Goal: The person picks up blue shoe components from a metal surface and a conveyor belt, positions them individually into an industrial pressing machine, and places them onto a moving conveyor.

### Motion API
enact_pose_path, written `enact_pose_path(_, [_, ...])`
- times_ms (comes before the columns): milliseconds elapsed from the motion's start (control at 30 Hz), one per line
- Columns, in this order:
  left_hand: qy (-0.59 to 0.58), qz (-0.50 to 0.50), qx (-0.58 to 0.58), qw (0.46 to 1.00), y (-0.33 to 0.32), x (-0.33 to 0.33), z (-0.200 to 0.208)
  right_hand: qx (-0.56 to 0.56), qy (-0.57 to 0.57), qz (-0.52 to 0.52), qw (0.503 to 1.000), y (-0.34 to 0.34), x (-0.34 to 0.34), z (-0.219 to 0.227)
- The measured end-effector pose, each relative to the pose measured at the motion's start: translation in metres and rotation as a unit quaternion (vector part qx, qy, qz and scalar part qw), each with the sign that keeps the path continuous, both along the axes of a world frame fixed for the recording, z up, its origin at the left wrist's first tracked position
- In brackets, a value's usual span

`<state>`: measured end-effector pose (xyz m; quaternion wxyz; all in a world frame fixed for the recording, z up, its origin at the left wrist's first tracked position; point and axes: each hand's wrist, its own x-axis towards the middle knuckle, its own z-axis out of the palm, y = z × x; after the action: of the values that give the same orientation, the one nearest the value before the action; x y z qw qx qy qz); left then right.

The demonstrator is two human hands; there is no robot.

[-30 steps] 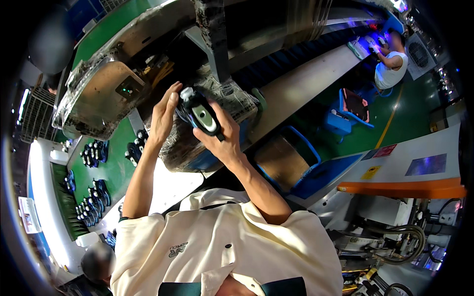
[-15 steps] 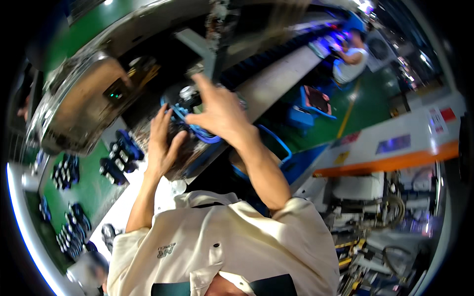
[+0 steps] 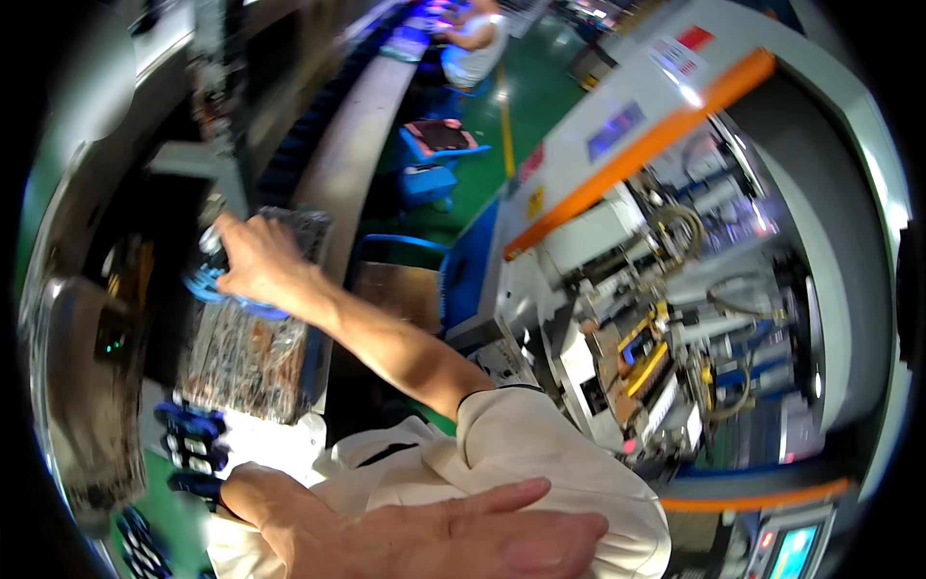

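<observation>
Two hands were in view, well apart. Right hand (image 3: 253, 265) was stretched out to the far left, fingers curled down over a blue object (image 3: 207, 286); motion blur hid whether the fingers were truly clamped on it or only resting, so grip could not be told. The blue object sat at the far end of a crinkled, shiny-wrapped tray (image 3: 246, 352) on the workbench, just beside a grey machine housing (image 3: 82, 386) at the left edge. Left hand (image 3: 424, 536) lay flat and open at the near edge, fingers extended to the right, resting against the white garment (image 3: 540, 463) and holding nothing. Near the left hand, to its left, a cluster of small dark blue parts (image 3: 188, 449) lay on a white surface. To the right stood a grey cabinet with an orange stripe (image 3: 637, 150) and exposed wiring and tubing (image 3: 675, 338). Far off, another person in a white top (image 3: 475, 43) sat beside a long conveyor (image 3: 357, 135); a blue stool (image 3: 439, 145) stood on the green floor (image 3: 526, 96).
</observation>
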<state>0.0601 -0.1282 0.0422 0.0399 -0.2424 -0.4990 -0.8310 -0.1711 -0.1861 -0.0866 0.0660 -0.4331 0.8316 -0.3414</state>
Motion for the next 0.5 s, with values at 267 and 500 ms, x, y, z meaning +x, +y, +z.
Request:
enact_pose_path(267, [0.157, -0.334, -0.028, 0.929, -0.011, -0.037, -0.051, 0.073, 0.056, 0.016, 0.996, 0.006, -0.002, -0.007])
enact_pose_path(500, [0.097, -0.351, 0.278, 0.889, 0.017, -0.022, -0.052, 0.066, 0.036, -0.026, 0.997, 0.004, -0.001, -0.021])
